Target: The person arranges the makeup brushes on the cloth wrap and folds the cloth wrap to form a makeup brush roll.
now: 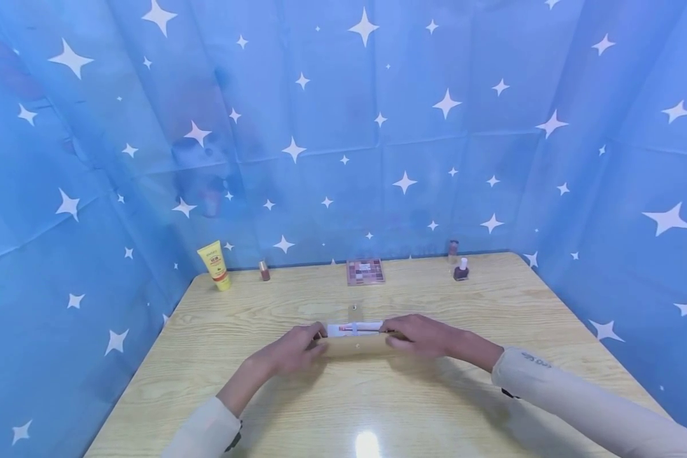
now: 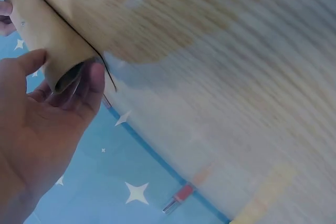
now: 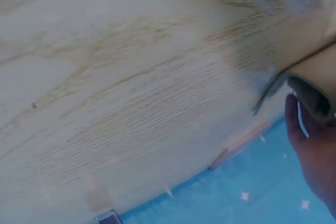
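A tan, leather-like case (image 1: 357,345) with a small snap stud is held between both hands over the middle of the table. The left hand (image 1: 299,348) grips its left end, thumb on the outer face and fingers behind. At the opposite end, the right hand (image 1: 422,334) holds it the same way. A whitish lining or paper (image 1: 336,329) with a thin red mark shows inside the top opening, and a snap tab (image 1: 355,311) sticks up behind. In the left wrist view the case (image 2: 63,40) is curved into a tube with a hollow end.
Along the far edge of the wooden table (image 1: 298,413) stand a yellow squeeze tube (image 1: 214,264), a small lipstick-like tube (image 1: 264,270), a makeup palette (image 1: 365,271) and a dark nail polish bottle (image 1: 461,270). A starry blue curtain (image 1: 332,127) hangs behind and at the sides.
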A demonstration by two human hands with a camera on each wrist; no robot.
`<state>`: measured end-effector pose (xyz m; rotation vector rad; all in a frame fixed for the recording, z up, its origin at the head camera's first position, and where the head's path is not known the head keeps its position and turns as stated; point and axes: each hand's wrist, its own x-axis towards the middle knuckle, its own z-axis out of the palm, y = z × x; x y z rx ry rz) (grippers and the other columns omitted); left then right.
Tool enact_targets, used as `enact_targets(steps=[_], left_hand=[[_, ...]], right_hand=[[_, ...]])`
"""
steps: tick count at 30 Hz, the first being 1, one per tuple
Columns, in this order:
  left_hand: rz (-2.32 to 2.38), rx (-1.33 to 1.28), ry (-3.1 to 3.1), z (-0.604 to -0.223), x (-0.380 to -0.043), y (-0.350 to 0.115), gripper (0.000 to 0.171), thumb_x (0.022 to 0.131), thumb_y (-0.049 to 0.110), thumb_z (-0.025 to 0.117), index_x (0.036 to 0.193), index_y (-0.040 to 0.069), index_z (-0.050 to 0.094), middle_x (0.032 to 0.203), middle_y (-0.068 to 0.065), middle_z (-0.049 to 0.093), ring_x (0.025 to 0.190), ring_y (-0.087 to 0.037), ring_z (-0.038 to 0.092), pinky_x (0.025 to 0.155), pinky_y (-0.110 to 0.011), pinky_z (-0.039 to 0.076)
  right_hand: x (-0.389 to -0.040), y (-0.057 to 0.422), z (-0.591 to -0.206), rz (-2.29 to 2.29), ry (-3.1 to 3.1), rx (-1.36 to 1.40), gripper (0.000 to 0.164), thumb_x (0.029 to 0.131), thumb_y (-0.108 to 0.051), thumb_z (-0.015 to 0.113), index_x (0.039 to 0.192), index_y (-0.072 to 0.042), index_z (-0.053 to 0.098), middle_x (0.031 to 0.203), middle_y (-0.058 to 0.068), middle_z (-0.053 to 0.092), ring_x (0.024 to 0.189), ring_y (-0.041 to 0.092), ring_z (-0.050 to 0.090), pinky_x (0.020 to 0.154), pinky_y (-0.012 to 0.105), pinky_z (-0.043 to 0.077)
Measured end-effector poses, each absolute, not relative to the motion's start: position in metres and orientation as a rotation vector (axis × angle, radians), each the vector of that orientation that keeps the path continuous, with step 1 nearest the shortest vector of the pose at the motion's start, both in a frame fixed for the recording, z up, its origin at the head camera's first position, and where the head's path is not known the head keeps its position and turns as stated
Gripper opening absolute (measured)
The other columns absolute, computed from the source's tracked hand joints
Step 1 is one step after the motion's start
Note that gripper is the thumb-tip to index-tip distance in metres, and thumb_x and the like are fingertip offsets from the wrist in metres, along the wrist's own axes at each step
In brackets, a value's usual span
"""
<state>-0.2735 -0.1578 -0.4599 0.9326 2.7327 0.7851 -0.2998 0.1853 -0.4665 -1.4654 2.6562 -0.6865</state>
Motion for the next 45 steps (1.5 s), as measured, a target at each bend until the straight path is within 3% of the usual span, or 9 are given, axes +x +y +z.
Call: enact_targets(steps=[2, 5, 9, 16, 24, 28, 33, 37, 45], left_hand=[[0.837, 0.939, 2.711, -0.462, -0.277, -0.158, 0.021, 0.109, 0.022, 0.054, 0.122, 0.007, 0.063, 0.104, 0.001, 0.068, 0.089, -0.008, 0.060, 0.080, -0.031, 0.055], [0.896, 0.950, 2.697, -0.465, -0.283, -0.156, 0.023, 0.110, 0.018, 0.051, 0.123, 0.003, 0.063, 0.100, -0.001, 0.068, 0.088, -0.009, 0.062, 0.081, -0.031, 0.056], [0.898, 0.946, 2.733, -0.469, -0.293, -0.152, 0.022, 0.110, 0.016, 0.051, 0.121, 0.002, 0.064, 0.098, 0.000, 0.066, 0.089, -0.012, 0.063, 0.082, -0.032, 0.056], [0.675, 0.941, 2.920, -0.476, -0.305, -0.150, 0.018, 0.108, 0.023, 0.057, 0.112, 0.011, 0.070, 0.102, 0.002, 0.062, 0.093, -0.014, 0.061, 0.083, -0.037, 0.055], [0.516, 0.960, 3.000, -0.484, -0.310, -0.148, 0.019, 0.108, 0.028, 0.057, 0.109, 0.015, 0.071, 0.096, 0.004, 0.061, 0.083, -0.010, 0.058, 0.072, -0.032, 0.052], [0.471, 0.946, 3.000, -0.482, -0.312, -0.146, 0.017, 0.108, 0.029, 0.059, 0.107, 0.017, 0.071, 0.094, 0.005, 0.060, 0.081, -0.010, 0.058, 0.070, -0.032, 0.051], [0.411, 0.896, 2.974, -0.471, -0.313, -0.141, 0.015, 0.106, 0.028, 0.062, 0.106, 0.017, 0.073, 0.091, 0.005, 0.058, 0.077, -0.011, 0.054, 0.068, -0.033, 0.048], [0.404, 0.870, 2.960, -0.462, -0.317, -0.134, 0.018, 0.104, 0.029, 0.064, 0.110, 0.017, 0.075, 0.091, 0.003, 0.059, 0.078, -0.013, 0.056, 0.070, -0.035, 0.049], [0.487, 0.858, 2.912, -0.461, -0.333, -0.121, 0.027, 0.103, 0.031, 0.066, 0.122, 0.014, 0.075, 0.096, 0.001, 0.065, 0.084, -0.013, 0.061, 0.074, -0.036, 0.053]], right_hand=[[-0.302, 0.184, -0.466, -0.742, 2.626, -1.407, 0.027, 0.112, -0.019, 0.047, 0.124, -0.007, 0.068, 0.094, -0.004, 0.066, 0.071, -0.001, 0.052, 0.071, 0.027, 0.052], [-0.305, 0.182, -0.466, -0.770, 2.627, -1.323, 0.030, 0.112, -0.017, 0.045, 0.129, -0.004, 0.066, 0.113, 0.002, 0.070, 0.092, 0.008, 0.065, 0.082, 0.033, 0.056], [-0.307, 0.181, -0.468, -0.698, 2.686, -1.219, 0.030, 0.113, -0.018, 0.043, 0.130, -0.008, 0.066, 0.118, 0.001, 0.067, 0.105, 0.015, 0.066, 0.089, 0.039, 0.056], [-0.307, 0.177, -0.470, -0.579, 2.812, -1.261, 0.027, 0.110, -0.015, 0.048, 0.124, -0.010, 0.070, 0.109, -0.002, 0.063, 0.088, 0.008, 0.057, 0.076, 0.033, 0.053], [-0.303, 0.158, -0.471, -0.777, 2.821, -1.243, 0.026, 0.100, 0.003, 0.055, 0.119, -0.006, 0.071, 0.114, 0.007, 0.071, 0.095, 0.017, 0.065, 0.079, 0.032, 0.055], [-0.297, 0.142, -0.473, -0.903, 2.822, -1.117, 0.020, 0.104, -0.014, 0.059, 0.116, -0.010, 0.074, 0.111, 0.003, 0.074, 0.097, 0.018, 0.068, 0.081, 0.035, 0.057], [-0.292, 0.131, -0.479, -1.019, 2.824, -0.971, 0.032, 0.099, -0.038, 0.072, 0.117, -0.013, 0.076, 0.113, 0.000, 0.075, 0.106, 0.021, 0.070, 0.091, 0.044, 0.057], [-0.293, 0.130, -0.482, -1.112, 2.809, -0.938, 0.031, 0.096, -0.034, 0.077, 0.114, -0.009, 0.077, 0.111, 0.004, 0.076, 0.105, 0.025, 0.071, 0.092, 0.045, 0.057], [-0.297, 0.128, -0.485, -1.211, 2.777, -0.913, 0.014, 0.097, -0.026, 0.076, 0.103, -0.014, 0.081, 0.098, -0.004, 0.078, 0.092, 0.012, 0.073, 0.085, 0.030, 0.059]])
